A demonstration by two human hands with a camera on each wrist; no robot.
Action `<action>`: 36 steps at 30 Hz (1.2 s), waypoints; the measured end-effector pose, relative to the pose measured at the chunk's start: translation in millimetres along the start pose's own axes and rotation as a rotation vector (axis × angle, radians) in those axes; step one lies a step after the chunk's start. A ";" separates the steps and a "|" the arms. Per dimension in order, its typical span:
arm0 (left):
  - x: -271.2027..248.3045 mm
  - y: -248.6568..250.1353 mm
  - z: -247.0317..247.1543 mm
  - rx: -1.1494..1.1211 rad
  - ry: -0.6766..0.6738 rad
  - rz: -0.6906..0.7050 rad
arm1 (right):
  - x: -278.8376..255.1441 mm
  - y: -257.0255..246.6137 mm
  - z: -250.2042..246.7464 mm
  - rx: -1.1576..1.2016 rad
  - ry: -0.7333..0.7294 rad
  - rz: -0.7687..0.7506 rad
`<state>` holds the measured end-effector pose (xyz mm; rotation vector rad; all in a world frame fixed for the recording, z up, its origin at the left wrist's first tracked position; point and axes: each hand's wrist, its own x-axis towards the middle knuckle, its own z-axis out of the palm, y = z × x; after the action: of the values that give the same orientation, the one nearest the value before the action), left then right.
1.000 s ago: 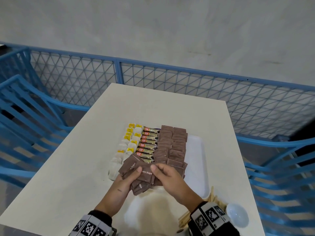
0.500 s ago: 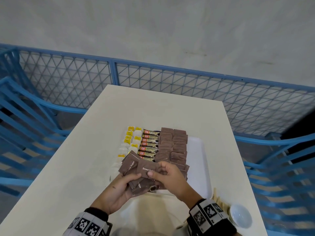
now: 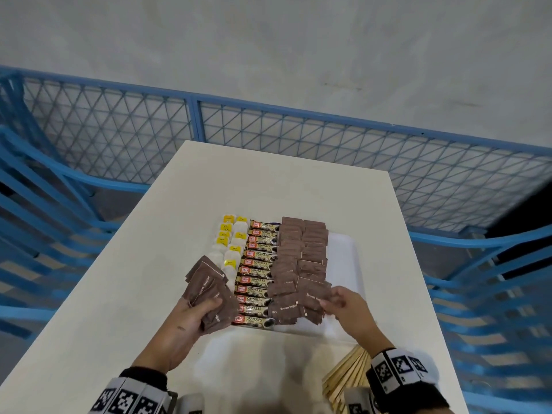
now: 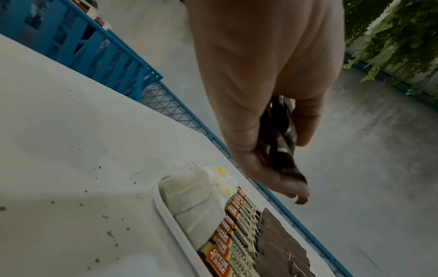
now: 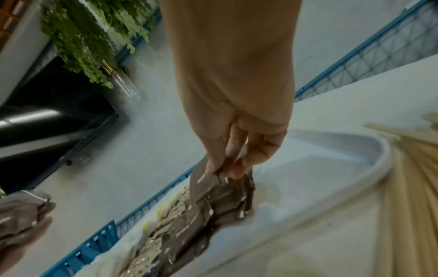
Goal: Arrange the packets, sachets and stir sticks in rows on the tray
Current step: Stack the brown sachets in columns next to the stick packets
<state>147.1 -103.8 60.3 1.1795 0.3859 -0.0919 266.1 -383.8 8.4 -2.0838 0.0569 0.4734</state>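
A white tray (image 3: 346, 264) holds rows: white tea bags with yellow tags (image 3: 230, 243) at the left, coffee granule sticks (image 3: 258, 273) in the middle, and brown sugar sachets (image 3: 301, 255) in two rows on the right. My left hand (image 3: 191, 318) grips a fanned bunch of brown sugar sachets (image 3: 206, 291) over the tray's near left corner. My right hand (image 3: 343, 306) pinches one brown sachet (image 3: 312, 295) at the near end of the right brown row. In the right wrist view the fingertips (image 5: 234, 168) pinch that sachet's edge (image 5: 208, 183) just above the row.
Wooden stir sticks (image 3: 349, 375) lie on the table (image 3: 134, 294) near my right wrist, beside the tray's near right corner. The tray's right strip is bare. Blue mesh fencing (image 3: 298, 138) and blue chairs (image 3: 490, 294) surround the table.
My hands have parted: the right hand took one sachet from the bunch and carried it right to the brown row; the left hand stayed with the bunch at the left.
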 end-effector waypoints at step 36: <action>0.2 2.4 21.2 -0.062 -0.136 -0.073 | -46.4 -101.3 55.9 0.148 -0.431 -0.311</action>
<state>153.1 -122.2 69.2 1.0919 0.3102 -0.2208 229.0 -289.8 81.4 -1.7656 -0.4642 0.6909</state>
